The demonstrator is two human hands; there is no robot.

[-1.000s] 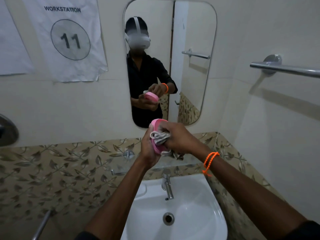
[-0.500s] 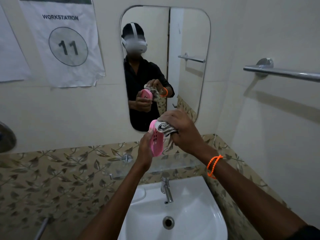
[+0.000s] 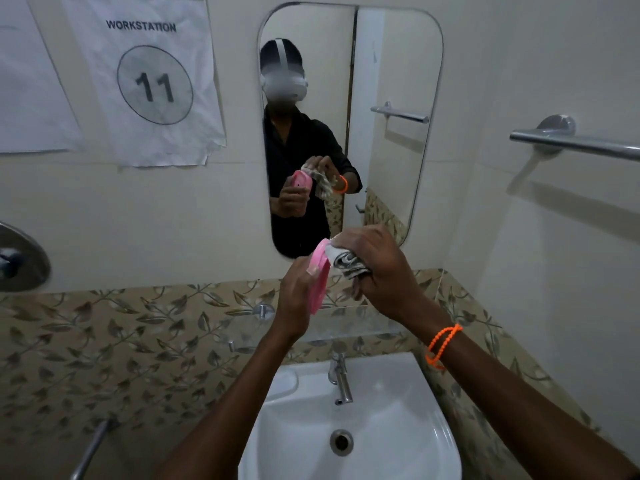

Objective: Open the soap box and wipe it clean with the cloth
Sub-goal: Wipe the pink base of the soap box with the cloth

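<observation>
Two paper sheets hang on the wall at my far left, the blank sheet and the workstation sheet marked 11. Below them I count one round metal fitting and one slanted metal handle near the bottom edge. My left hand comes next, its fingers curled round the one pink soap box, which I hold upright on its edge above the basin. Just to its right my right hand grips the single bunched cloth and presses it against the box's face. Whether anything lies inside the box I cannot tell. One orange bead bracelet rings my right wrist. Behind my hands hangs one mirror. Below sits one white sink with one tap and a drain. At the far right runs one towel bar. Compared with half a second ago, the box is turned more edge-on to me, and the cloth sits higher against its upper part.
</observation>
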